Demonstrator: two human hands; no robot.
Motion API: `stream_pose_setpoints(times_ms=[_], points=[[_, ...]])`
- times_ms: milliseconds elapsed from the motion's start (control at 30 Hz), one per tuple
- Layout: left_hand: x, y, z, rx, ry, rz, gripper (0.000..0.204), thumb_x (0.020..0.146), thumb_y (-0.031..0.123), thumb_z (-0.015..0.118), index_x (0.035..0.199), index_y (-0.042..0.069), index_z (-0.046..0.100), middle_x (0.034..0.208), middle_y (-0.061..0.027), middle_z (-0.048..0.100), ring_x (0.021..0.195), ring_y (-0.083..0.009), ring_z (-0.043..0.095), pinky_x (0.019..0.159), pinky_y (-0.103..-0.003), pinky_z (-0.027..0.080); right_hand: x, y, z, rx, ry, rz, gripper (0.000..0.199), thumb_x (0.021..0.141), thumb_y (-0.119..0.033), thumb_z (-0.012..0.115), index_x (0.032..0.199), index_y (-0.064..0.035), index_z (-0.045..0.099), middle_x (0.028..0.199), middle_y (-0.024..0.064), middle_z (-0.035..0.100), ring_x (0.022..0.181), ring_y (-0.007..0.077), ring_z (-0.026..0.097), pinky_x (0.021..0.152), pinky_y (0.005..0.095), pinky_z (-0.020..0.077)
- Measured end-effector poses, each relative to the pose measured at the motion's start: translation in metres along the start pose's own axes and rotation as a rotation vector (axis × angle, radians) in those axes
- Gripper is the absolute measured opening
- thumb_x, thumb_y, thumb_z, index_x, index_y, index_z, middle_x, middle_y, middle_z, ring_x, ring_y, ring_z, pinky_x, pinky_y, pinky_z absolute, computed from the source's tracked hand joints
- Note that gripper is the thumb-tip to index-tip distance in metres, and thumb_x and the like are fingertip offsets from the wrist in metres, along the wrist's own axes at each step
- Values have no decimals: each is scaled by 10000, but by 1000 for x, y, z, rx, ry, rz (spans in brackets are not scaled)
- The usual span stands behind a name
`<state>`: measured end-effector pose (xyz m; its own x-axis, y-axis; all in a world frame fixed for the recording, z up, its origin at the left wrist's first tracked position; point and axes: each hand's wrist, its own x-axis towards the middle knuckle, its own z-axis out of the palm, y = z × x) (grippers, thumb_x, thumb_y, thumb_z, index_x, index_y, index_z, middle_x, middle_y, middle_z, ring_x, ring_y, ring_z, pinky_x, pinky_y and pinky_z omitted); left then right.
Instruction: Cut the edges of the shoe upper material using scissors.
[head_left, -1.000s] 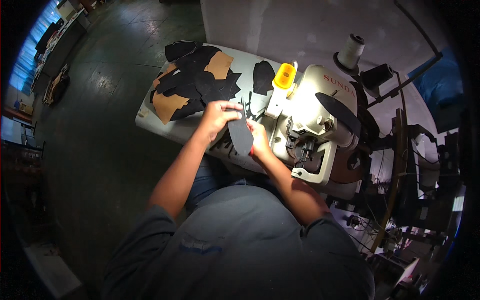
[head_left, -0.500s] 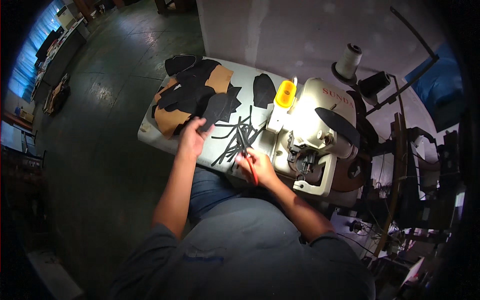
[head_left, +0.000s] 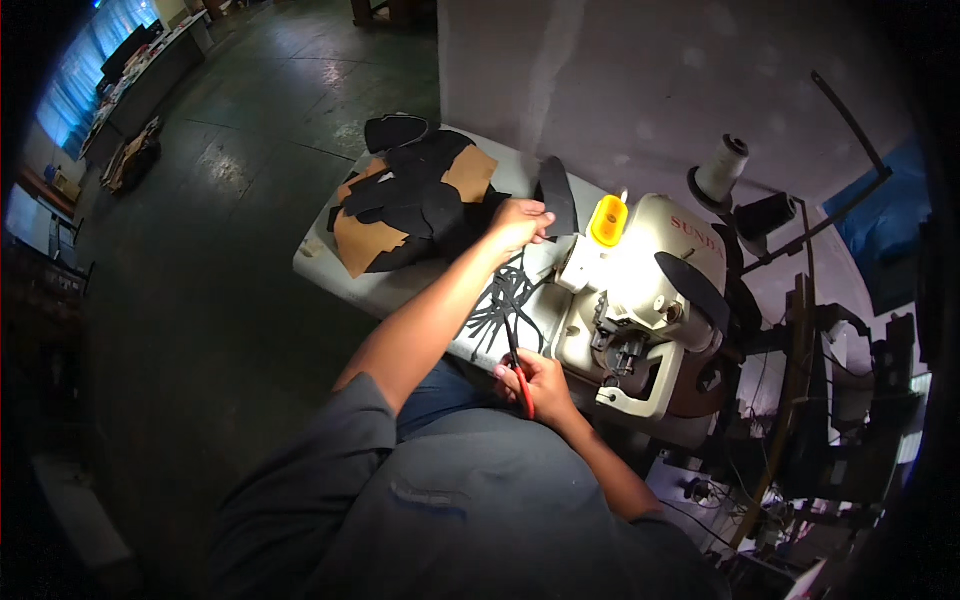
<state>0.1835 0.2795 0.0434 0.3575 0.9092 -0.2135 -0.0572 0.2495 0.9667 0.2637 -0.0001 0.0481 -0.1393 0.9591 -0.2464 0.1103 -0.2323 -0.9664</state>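
Observation:
My left hand [head_left: 524,222] reaches to the far part of the table, its fingers closed on the near edge of a curved black fabric piece [head_left: 557,196]. That piece appears slightly raised and tilted. My right hand [head_left: 541,383] is low, by the table's near edge, wrapped round red-handled scissors [head_left: 525,392]. Their dark blades point away from me at a tangle of narrow black strips [head_left: 507,300]. Left of my left hand lies a heap of black pieces [head_left: 400,205], mixed with tan pieces [head_left: 366,243].
A cream sewing machine [head_left: 640,280] with a lit lamp stands on the right of the white table [head_left: 322,262]. A yellow object [head_left: 607,221] sits beside it. Another black piece [head_left: 692,290] rests on the machine. Behind are a white thread cone [head_left: 721,172] and a black one [head_left: 765,216].
My left hand has moved right from the heap to the separate black piece and taken hold of it. My right hand still holds the scissors, slightly nearer my body. The view has shifted.

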Motion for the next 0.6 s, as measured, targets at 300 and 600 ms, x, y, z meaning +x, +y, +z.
stream_pose_setpoints(times_ms=[300,600], points=[[-62,-2,-62,1113,783,340,539,870,277,870,1326,60,685,1293,-168,667,1262,-387,613,1019,-474,540,-26,-7,-24,62,45,95,228,1008,-217,809,1002,-6,722,671,-18,662,592,38,558,548,249,439],[-71,12,-96,925,626,239,839,832,93,906,1495,44,395,1366,-228,598,1123,-371,684,1060,-446,525,9,-17,-3,154,35,87,251,1004,-255,818,986,-34,701,672,0,674,579,64,606,518,255,456]])
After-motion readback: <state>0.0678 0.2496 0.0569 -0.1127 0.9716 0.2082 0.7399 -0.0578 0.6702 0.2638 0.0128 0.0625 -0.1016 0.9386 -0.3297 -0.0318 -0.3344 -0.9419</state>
